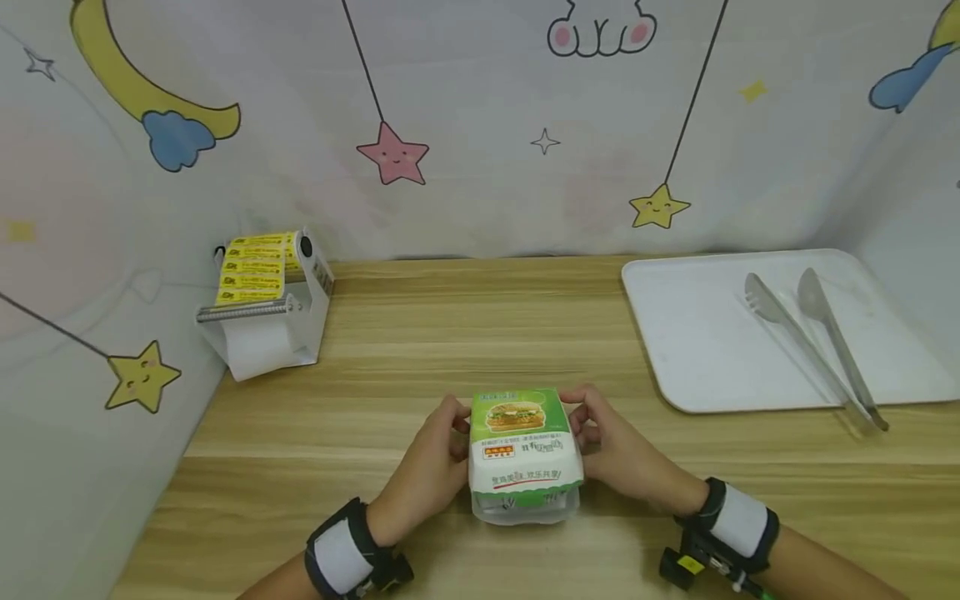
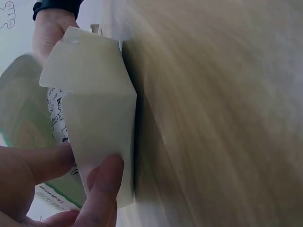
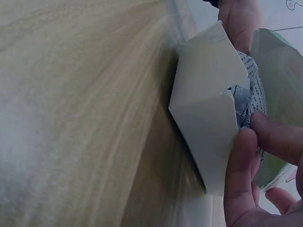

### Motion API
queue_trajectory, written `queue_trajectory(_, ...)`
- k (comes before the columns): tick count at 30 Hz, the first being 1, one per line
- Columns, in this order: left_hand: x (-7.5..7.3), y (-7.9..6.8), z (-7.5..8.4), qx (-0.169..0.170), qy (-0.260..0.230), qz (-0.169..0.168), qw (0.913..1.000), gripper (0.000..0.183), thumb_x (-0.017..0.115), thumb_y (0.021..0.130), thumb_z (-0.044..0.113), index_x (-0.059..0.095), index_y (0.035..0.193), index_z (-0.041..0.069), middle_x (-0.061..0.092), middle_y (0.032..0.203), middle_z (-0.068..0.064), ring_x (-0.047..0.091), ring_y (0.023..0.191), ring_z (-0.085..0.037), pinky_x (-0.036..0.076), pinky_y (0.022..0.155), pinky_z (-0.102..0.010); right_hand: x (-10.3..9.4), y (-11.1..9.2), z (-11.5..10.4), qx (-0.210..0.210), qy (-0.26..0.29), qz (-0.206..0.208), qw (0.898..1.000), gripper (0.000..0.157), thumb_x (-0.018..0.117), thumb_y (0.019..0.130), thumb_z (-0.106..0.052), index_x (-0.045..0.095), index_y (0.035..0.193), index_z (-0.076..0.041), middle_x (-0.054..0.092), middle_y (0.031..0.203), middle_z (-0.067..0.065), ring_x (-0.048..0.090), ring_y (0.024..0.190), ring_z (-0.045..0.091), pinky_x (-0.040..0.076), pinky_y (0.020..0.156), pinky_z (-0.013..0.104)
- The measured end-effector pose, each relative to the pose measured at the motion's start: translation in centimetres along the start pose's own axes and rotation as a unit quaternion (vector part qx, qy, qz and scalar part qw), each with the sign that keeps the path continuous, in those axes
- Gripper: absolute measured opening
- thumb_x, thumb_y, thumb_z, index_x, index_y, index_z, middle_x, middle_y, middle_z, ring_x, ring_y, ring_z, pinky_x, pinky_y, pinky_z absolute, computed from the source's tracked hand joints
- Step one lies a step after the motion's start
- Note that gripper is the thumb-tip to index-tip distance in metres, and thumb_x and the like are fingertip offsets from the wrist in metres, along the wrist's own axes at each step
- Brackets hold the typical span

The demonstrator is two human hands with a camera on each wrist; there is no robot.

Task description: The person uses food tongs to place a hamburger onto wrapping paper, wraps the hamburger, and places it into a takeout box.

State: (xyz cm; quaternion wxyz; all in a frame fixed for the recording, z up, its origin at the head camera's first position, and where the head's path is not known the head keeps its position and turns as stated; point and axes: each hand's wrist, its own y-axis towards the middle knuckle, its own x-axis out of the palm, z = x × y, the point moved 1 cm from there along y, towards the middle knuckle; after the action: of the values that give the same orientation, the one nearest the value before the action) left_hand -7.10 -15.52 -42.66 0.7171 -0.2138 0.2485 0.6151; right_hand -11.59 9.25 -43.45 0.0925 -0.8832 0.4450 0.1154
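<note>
A green and white paper burger box (image 1: 525, 454) sits on the wooden table in front of me, its lid printed with a burger. My left hand (image 1: 433, 454) grips its left side, and my right hand (image 1: 617, 450) grips the right side. In the left wrist view, thumb and fingers pinch the plain white lower wall (image 2: 102, 127). The right wrist view has fingers at the wall's upper edge, beside a wrapped item in printed paper (image 3: 255, 87) inside the box. There the lid (image 3: 279, 71) stands partly raised, leaving a gap at the side.
A white tray (image 1: 697, 350) lies at the right, with metal serrated-ended tongs or utensils (image 1: 817, 350) on it, their handles over its front edge. At the back left stands a white dispenser (image 1: 318, 292) with a roll of yellow labels (image 1: 251, 271). A patterned cloth wall encloses the table.
</note>
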Motion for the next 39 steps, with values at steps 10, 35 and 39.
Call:
queue_trajectory(10,-0.5,-1.0,0.2,-0.006,-0.048,-0.044,0.9979,0.049,0.057,0.085,-0.007,0.045,0.132,-0.01,0.053,0.11,-0.016,0.06,0.09,-0.02,0.054,0.073,-0.025,-0.3,-0.6,0.7,-0.034,-0.035,0.013,0.999,0.068,0.069,0.08,-0.002,0.037,0.14,-0.007,0.054,0.113,0.019,0.061,0.089,0.023,0.055,0.073,0.031)
queue_trajectory(35,-1.0,-1.1,1.3,-0.076,-0.128,-0.079,0.9856,0.077,0.063,0.088,0.04,0.036,0.144,-0.006,0.056,0.106,-0.012,0.058,0.097,-0.021,0.051,0.077,-0.032,-0.2,-2.1,-0.9,0.049,0.074,-0.054,0.995,0.11,0.081,0.071,-0.018,0.011,0.155,-0.01,0.036,0.131,0.025,0.045,0.12,0.039,0.053,0.084,0.033)
queue_trajectory(39,-1.1,-1.0,1.3,-0.07,-0.116,-0.096,0.9861,0.075,0.061,0.09,0.04,0.036,0.145,-0.005,0.056,0.099,-0.008,0.055,0.094,-0.02,0.048,0.076,-0.033,0.0,-2.3,-1.0,0.055,0.072,-0.058,0.994,0.116,0.082,0.069,-0.016,0.007,0.156,-0.014,0.035,0.13,0.024,0.045,0.116,0.037,0.054,0.083,0.032)
